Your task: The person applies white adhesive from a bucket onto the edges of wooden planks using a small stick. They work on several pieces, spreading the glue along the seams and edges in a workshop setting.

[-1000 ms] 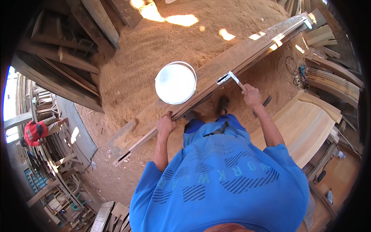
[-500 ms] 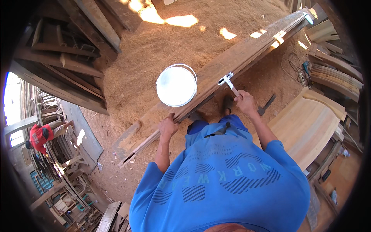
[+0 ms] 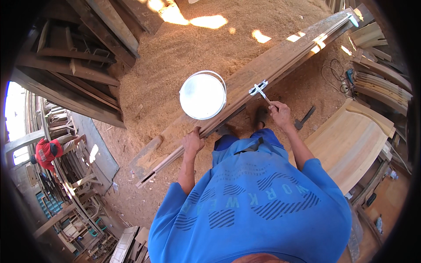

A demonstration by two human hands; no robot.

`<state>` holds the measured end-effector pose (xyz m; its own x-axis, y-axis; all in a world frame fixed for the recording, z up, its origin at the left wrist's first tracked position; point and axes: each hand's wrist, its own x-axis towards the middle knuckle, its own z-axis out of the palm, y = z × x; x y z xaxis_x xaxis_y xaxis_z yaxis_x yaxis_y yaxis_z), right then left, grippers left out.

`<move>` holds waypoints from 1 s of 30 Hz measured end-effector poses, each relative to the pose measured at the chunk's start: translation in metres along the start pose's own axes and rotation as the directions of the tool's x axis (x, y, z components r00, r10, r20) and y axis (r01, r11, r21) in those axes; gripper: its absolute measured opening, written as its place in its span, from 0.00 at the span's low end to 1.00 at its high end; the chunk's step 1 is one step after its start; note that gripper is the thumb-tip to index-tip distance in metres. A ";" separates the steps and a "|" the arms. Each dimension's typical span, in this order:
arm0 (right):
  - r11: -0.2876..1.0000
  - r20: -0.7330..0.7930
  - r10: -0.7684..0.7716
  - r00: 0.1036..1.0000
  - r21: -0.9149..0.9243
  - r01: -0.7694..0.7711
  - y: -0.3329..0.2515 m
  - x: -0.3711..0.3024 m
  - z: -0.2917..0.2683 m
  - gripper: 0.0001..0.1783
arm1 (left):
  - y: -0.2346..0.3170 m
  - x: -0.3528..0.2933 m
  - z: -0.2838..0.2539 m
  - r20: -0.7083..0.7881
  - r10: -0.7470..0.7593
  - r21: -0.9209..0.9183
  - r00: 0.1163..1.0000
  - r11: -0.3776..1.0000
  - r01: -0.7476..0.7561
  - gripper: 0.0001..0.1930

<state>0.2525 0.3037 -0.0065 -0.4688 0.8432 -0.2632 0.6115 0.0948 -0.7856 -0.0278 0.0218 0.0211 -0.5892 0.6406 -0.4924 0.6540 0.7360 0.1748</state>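
My right hand (image 3: pixel 280 115) grips a thin stick-like tool (image 3: pixel 268 101), its far end coated in white paste-like stuff. That end crosses a small white-smeared patch at the edge of the long wooden pieces. My left hand (image 3: pixel 192 140) is closed around the near edge of the long, narrow wooden pieces (image 3: pixel 169 160), which run diagonally from lower left to upper right. Under them lies a wide brown plank (image 3: pixel 258 70). A round white bucket (image 3: pixel 201 97) with a wire handle stands on the plank, beyond my left hand.
Sawdust (image 3: pixel 162 74) covers the floor beyond the plank. A pale curved wooden panel (image 3: pixel 346 140) lies at right, near a cable (image 3: pixel 335 70) and stacked curved timber (image 3: pixel 381 92). Dark boards (image 3: pixel 70 83) lean at upper left. A person in red (image 3: pixel 46 151) bends at far left.
My right hand has shifted slightly right, and the stick-like tool's white end has turned across the smeared patch. My left hand keeps its grip. The whole view has shifted a little.
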 end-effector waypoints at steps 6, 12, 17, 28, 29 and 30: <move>0.999 0.010 0.027 1.000 0.030 -0.028 0.004 0.002 0.001 0.12 | -0.001 0.000 0.002 -0.007 0.008 -0.015 1.000 1.000 -0.008 0.26; 0.998 -0.266 -0.040 0.963 -0.064 0.024 0.013 0.005 0.007 0.12 | -0.001 0.000 0.002 -0.005 0.007 -0.006 1.000 1.000 -0.007 0.27; 0.987 -0.078 -0.112 0.991 -0.128 0.101 0.007 -0.004 0.006 0.12 | -0.002 0.000 0.001 0.014 0.002 -0.005 1.000 1.000 -0.002 0.27; 0.987 -0.052 -0.145 0.988 -0.078 0.140 0.006 0.003 -0.011 0.11 | 0.000 0.002 0.000 0.055 -0.021 0.000 0.998 1.000 0.021 0.28; 0.989 -0.081 -0.119 0.990 -0.093 0.111 0.007 0.010 -0.016 0.11 | 0.001 0.002 0.000 0.053 -0.023 -0.008 0.998 1.000 0.023 0.28; 0.991 -0.110 -0.091 0.990 -0.106 0.080 0.008 0.015 -0.020 0.12 | 0.000 0.001 0.000 0.046 -0.020 -0.009 0.999 1.000 0.021 0.28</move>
<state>0.2635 0.3282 -0.0056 -0.4496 0.8842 -0.1269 0.6360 0.2171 -0.7405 -0.0282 0.0228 0.0204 -0.5798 0.6148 -0.5347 0.6375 0.7509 0.1723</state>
